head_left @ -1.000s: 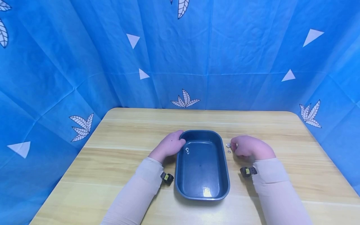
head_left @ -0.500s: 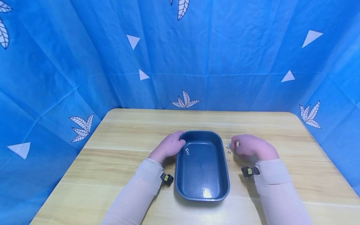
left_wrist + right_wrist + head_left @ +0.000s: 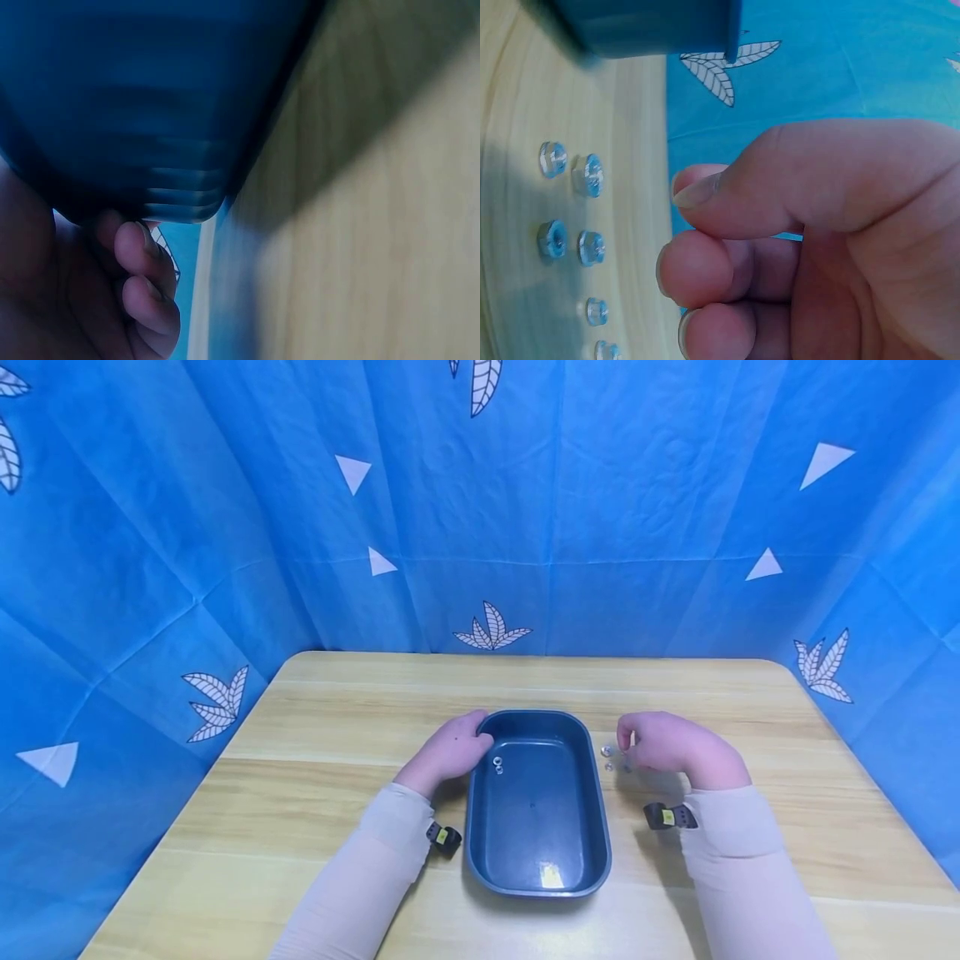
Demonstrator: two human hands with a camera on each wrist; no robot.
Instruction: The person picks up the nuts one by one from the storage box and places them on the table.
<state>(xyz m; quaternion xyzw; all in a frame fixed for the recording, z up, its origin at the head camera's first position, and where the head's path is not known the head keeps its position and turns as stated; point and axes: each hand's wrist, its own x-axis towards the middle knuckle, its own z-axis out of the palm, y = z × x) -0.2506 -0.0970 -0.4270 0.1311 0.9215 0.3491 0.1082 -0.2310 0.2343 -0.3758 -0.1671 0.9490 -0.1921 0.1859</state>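
Note:
A deep, dark blue plastic tray (image 3: 536, 827) with rounded corners stands on the table. My left hand (image 3: 450, 747) grips its far left rim; in the left wrist view, curled fingers (image 3: 146, 251) show beside the tray's wall. Two small metal nuts (image 3: 498, 765) lie inside, near that hand. Right of the tray, my right hand (image 3: 667, 747) hovers just over several flanged metal nuts (image 3: 591, 247) on the table. Its thumb (image 3: 742, 187) and index fingertip meet, the other fingers curled. Whether something small sits between the tips is hidden.
The light wooden table (image 3: 337, 827) ends at a blue patterned curtain (image 3: 450, 510) behind and at both sides. A dark wrist camera sits on each sleeve, the right one (image 3: 660, 816) low over the table.
My right hand has drawn slightly up and right from the nuts, so more of them show beneath it. My left hand and the tray have stayed put.

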